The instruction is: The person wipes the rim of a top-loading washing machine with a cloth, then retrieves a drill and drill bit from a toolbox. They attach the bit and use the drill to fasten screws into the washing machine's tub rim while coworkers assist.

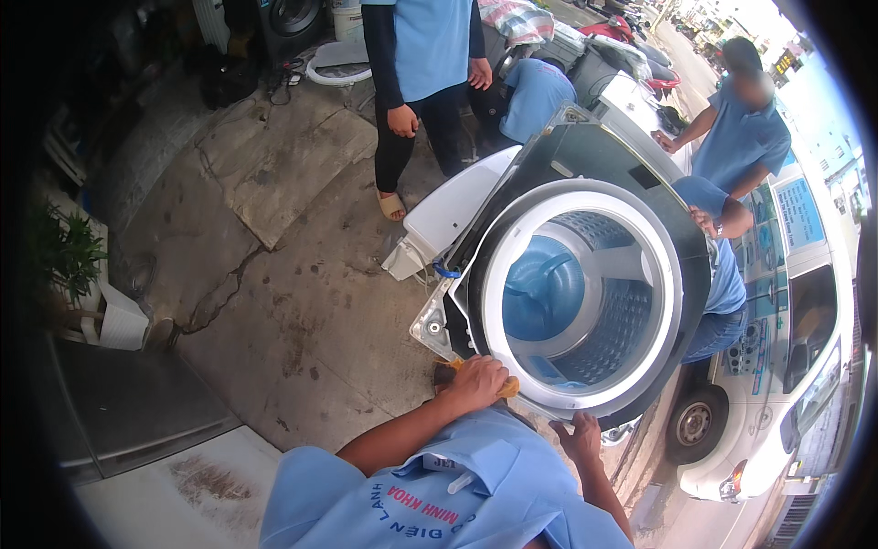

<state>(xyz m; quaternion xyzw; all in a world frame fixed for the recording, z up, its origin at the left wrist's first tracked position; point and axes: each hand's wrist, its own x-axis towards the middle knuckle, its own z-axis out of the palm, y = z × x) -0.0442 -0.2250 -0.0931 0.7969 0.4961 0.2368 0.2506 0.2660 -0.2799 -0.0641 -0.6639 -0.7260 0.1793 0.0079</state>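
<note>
A top-loading washing machine (585, 165) stands tilted in front of me with its top uncovered. A white ring (495, 316) circles its drum, which has a perforated metal wall and a blue bottom (540, 293). At its near left edge my left hand (477, 382) is closed, with a yellow-brown cloth-like piece (508, 388) under its fingers. Farther right, my right hand (583, 441) has its fingers bent against the machine's near edge. A white panel (462, 206) leans along the machine's left side, close to a blue-wrapped wire (445, 270).
Beyond the machine stands a person (425, 46) in dark sleeves; another bends down (540, 96). On the right, one person (745, 128) stands and another crouches beside the machine (722, 284). A white van (777, 366) is parked there. Cracked concrete (302, 302) lies left, with a plant (69, 252).
</note>
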